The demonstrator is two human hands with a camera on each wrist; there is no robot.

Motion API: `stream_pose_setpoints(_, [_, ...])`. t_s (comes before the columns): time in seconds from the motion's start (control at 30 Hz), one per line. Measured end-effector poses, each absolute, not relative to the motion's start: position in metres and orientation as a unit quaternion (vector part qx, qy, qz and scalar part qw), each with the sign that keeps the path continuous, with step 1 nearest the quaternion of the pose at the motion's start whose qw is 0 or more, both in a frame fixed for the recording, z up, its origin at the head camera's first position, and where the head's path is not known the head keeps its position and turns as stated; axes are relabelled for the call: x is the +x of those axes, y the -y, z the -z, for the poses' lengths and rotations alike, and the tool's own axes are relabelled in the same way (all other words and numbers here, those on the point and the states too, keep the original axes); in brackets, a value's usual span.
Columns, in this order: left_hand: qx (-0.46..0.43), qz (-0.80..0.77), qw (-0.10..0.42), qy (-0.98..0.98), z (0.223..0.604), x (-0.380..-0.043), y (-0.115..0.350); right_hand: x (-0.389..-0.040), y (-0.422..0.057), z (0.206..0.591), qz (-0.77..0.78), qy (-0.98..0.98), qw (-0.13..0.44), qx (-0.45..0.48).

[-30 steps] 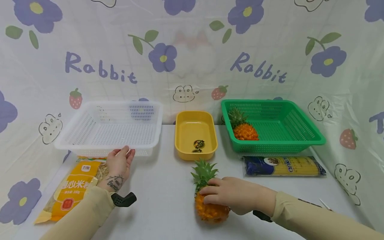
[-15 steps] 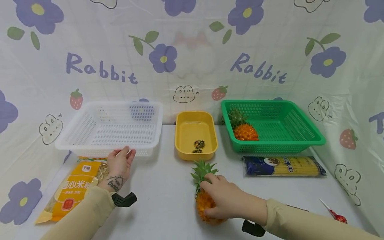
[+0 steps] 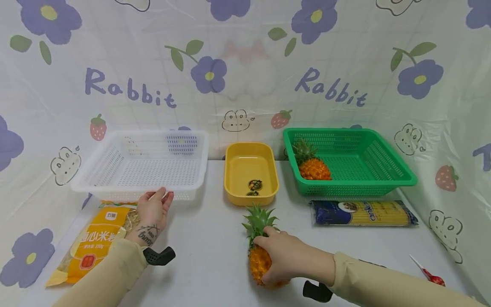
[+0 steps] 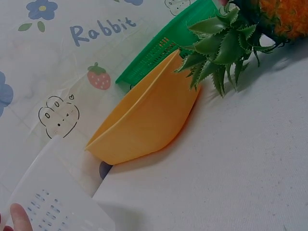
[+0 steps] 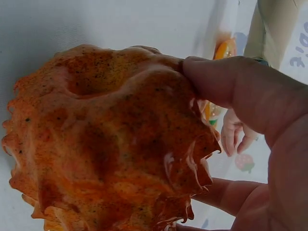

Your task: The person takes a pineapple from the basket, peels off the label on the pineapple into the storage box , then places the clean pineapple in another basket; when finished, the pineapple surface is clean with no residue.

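An orange toy-like pineapple (image 3: 258,262) with a green crown lies at the front middle of the table, crown pointing away. My right hand (image 3: 289,256) grips it from the right, thumb near its base and fingers toward the crown. In the right wrist view the pineapple's glossy base (image 5: 106,144) fills much of the picture, the thumb pressed to its edge. My left hand (image 3: 151,211) pinches the front rim of a white perforated basket (image 3: 184,187). A yellow bag of rice noodles (image 3: 93,238) lies partly under the left forearm.
At the back centre stands a yellow basin (image 3: 251,199). To its right, a green basket (image 3: 353,187) holds another pineapple (image 3: 314,169). A pack of spaghetti (image 3: 364,212) lies before that basket, and a red lollipop (image 3: 435,279) is at the right front.
My right hand has shifted left and turned, its thumb now near the pineapple's base and its hold closer around the body. The lollipop has come into fuller view. My left hand stays in place.
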State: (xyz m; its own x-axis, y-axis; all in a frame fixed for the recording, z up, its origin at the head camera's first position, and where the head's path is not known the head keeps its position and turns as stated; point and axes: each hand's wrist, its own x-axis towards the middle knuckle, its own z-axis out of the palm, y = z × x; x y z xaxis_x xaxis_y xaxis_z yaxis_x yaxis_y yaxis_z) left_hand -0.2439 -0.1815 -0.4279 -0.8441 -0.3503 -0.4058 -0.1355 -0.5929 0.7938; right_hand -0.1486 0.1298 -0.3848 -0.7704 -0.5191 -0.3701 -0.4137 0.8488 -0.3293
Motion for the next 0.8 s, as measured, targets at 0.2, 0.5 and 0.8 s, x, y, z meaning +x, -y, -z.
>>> stream_pose_setpoints(0.2, [0.271, 0.849, 0.063, 0.449, 0.428, -0.243, 0.181, -0.149, -0.129, 0.385, 0.112, -0.933, 0.223, -0.261])
stream_pose_setpoints(0.5, [0.27, 0.847, 0.067, 0.453, 0.428, -0.244, 0.18, -0.145, -0.131, 0.379, 0.108, -0.932, 0.218, -0.27])
stream_pose_setpoints(0.8, [0.268, 0.847, 0.07, 0.453, 0.426, -0.243, 0.179, -0.14, -0.133, 0.366, 0.111, -0.927, 0.22, -0.282])
